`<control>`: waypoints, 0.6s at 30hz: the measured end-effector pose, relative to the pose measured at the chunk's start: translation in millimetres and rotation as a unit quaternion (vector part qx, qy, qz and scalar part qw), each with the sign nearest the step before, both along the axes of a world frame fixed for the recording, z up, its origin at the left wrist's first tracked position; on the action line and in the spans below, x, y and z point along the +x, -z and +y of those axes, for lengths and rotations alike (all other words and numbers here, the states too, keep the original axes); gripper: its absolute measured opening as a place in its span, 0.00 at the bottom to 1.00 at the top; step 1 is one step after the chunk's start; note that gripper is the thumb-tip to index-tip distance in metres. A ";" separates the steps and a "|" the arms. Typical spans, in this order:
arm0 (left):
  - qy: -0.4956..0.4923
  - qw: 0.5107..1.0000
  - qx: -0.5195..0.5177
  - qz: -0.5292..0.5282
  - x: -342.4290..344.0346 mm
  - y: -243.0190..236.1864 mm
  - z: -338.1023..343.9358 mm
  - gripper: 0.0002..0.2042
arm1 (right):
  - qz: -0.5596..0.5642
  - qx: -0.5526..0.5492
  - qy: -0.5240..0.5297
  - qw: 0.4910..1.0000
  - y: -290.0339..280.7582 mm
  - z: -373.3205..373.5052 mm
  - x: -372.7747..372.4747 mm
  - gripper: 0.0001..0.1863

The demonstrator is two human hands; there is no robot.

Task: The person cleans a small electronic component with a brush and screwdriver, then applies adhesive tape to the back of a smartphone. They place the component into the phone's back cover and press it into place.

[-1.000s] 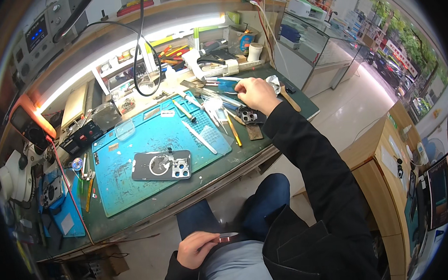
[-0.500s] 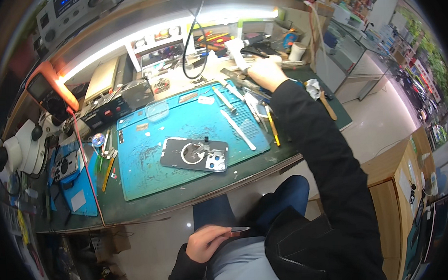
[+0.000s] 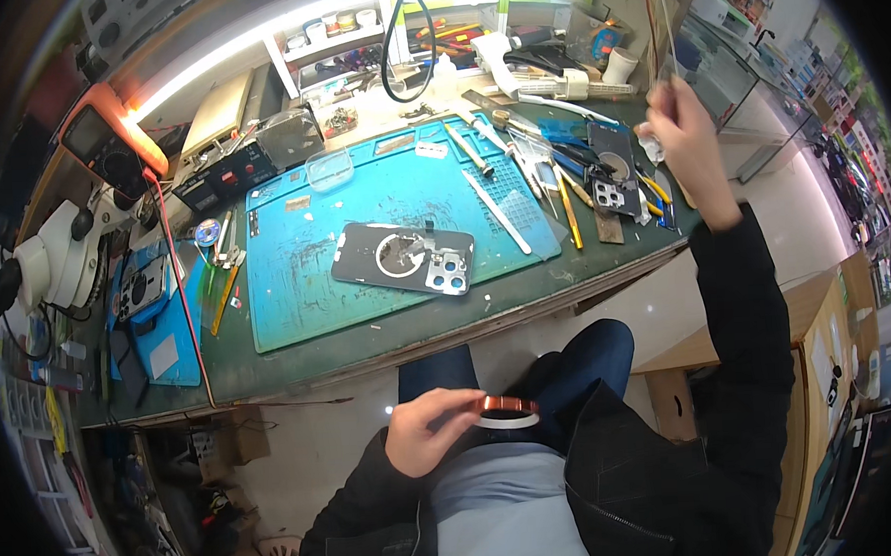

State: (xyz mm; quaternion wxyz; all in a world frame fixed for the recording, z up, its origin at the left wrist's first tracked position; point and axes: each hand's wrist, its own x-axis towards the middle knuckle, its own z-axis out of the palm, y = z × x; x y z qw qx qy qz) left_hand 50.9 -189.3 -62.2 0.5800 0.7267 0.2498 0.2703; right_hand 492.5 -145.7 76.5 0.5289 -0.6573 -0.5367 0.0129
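Observation:
My left hand [image 3: 422, 433], low in front of my body, grips a roll of amber tape [image 3: 501, 407] with a white core. My right hand [image 3: 690, 143] is raised at the bench's right end, above a crumpled white piece [image 3: 651, 148]; its fingers are closed, and what they hold, if anything, I cannot make out. A dark phone back panel [image 3: 355, 254] with a white ring and camera openings lies on the blue mat [image 3: 308, 311]. A white stick [image 3: 497, 211], pens and tools lie right of it, beside another dark phone part [image 3: 613, 191].
The green bench [image 3: 390, 368] has a multimeter [image 3: 111, 134], microscope [image 3: 62, 255] and blue pad [image 3: 170, 355] at the left. A hanging black cable [image 3: 392, 82] loops over the back, before tool shelves. A glass counter [image 3: 766, 115] and wooden cabinet [image 3: 819, 301] stand to the right.
My right hand has moved from among the tools to farther right and is now raised. My left hand still holds the tape, its ring now facing more into view. The camera's view has shifted.

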 end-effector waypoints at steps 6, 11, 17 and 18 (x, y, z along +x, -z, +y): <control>-0.030 0.993 -0.107 -0.049 14.8 0.3 -1.2 0.12 | 0.250 -0.181 -0.253 0.917 53.8 -144.5 -121.2 0.15; -0.025 0.998 -0.046 -0.047 29.3 -4.9 0.1 0.13 | 0.305 -0.208 -0.368 0.853 112.1 -166.5 -178.4 0.15; -0.076 0.994 -0.004 -0.079 39.8 0.4 -11.8 0.18 | 0.244 -0.158 -0.280 0.915 120.8 -175.4 -201.3 0.09; -0.086 0.993 0.028 -0.075 39.2 0.5 -13.8 0.19 | 0.195 -0.138 -0.276 0.931 123.2 -174.4 -203.4 0.10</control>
